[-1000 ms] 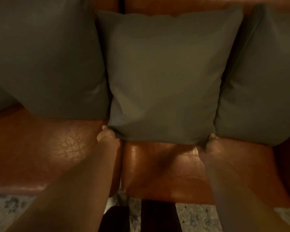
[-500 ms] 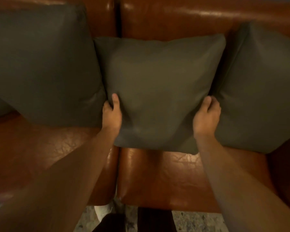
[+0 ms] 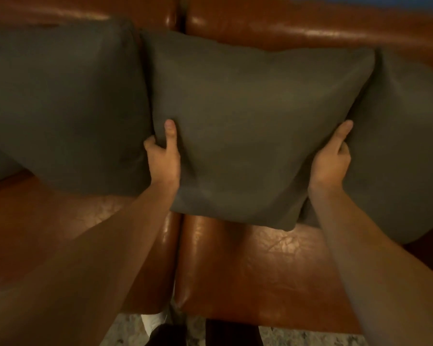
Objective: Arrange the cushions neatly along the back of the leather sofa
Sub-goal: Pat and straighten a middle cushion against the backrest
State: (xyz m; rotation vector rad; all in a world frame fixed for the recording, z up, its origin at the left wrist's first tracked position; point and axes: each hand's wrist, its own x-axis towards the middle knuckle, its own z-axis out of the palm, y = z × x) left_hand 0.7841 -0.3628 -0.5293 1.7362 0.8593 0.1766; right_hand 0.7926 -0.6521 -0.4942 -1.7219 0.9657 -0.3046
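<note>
Left hand [image 3: 162,162] and right hand [image 3: 331,159], fingers clamped on the middle cushion [image 3: 250,126], wedged between neighbouring cushions [image 3: 60,103] on the sofa [image 3: 273,270].

bare forearms [image 3: 125,245], white shoe [image 3: 154,320], dark trousers [image 3: 168,335]

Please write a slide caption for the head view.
Both hands grip the middle cushion on the leather sofa.

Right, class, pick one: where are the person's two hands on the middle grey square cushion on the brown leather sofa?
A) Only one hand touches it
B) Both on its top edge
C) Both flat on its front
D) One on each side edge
D: the left hand grips the middle grey square cushion at its left edge, and the right hand grips its right edge.
</note>
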